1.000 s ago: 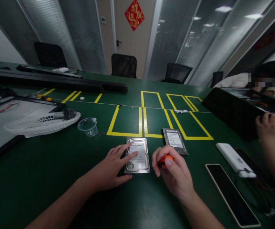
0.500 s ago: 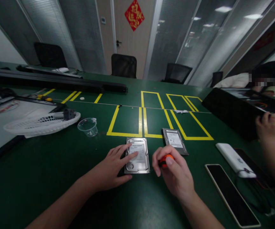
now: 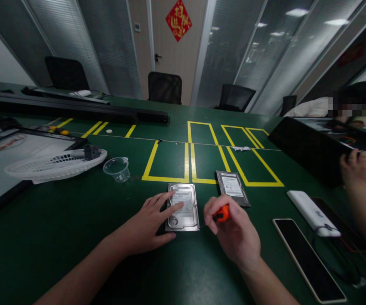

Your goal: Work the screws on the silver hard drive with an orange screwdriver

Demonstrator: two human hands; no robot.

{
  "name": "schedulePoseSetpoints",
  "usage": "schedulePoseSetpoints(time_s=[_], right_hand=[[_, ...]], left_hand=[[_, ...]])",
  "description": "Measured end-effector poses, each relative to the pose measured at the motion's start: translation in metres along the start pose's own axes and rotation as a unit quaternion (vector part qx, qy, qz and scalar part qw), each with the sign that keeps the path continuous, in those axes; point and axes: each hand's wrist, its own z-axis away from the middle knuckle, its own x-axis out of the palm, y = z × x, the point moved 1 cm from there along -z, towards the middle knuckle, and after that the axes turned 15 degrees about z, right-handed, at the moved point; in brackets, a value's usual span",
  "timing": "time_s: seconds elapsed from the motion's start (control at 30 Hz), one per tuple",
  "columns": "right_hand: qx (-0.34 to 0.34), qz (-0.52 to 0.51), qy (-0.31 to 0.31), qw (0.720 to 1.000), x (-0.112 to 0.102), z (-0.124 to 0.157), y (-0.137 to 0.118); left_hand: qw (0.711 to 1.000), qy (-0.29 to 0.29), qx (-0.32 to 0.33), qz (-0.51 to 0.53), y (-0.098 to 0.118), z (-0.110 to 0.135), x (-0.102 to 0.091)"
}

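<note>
A silver hard drive (image 3: 187, 214) with a white label lies flat on the green table in front of me. My left hand (image 3: 152, 218) rests across its left side, fingers spread over the label and thumb near its lower edge. To the right of the drive, my right hand (image 3: 235, 231) is closed around a screwdriver (image 3: 222, 213) with an orange and black handle. Its thin shaft is faint and points toward the drive's lower right corner; I cannot tell whether the tip touches. Just beyond this hand lies a second hard drive (image 3: 232, 186).
A clear plastic cup (image 3: 117, 169) and a white basket (image 3: 56, 167) stand left. Right are a phone (image 3: 308, 258), a white power bank (image 3: 312, 213) with cable, and a black case (image 3: 309, 152). Another person's hand (image 3: 362, 169) is beside the case. Yellow tape (image 3: 166, 178) marks rectangles.
My right hand has turned slightly on the screwdriver, its thumb shifting so more of the orange handle shows. My left hand and both drives have stayed in place.
</note>
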Motion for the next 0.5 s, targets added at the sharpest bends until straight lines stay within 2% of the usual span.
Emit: schedulePoseSetpoints(time_s=[0.3,0.5], right_hand=[[0.001,-0.015,-0.008,1.0,0.001,0.0006,-0.0014],[-0.008,0.003,-0.009,1.0,0.0021,-0.0004,-0.0001]], left_hand=[[1.0,-0.008,-0.008,-0.006,0.0014,-0.001,0.0],[1.0,0.004,0.01,-0.005,0.0015,-0.0009,0.0002]])
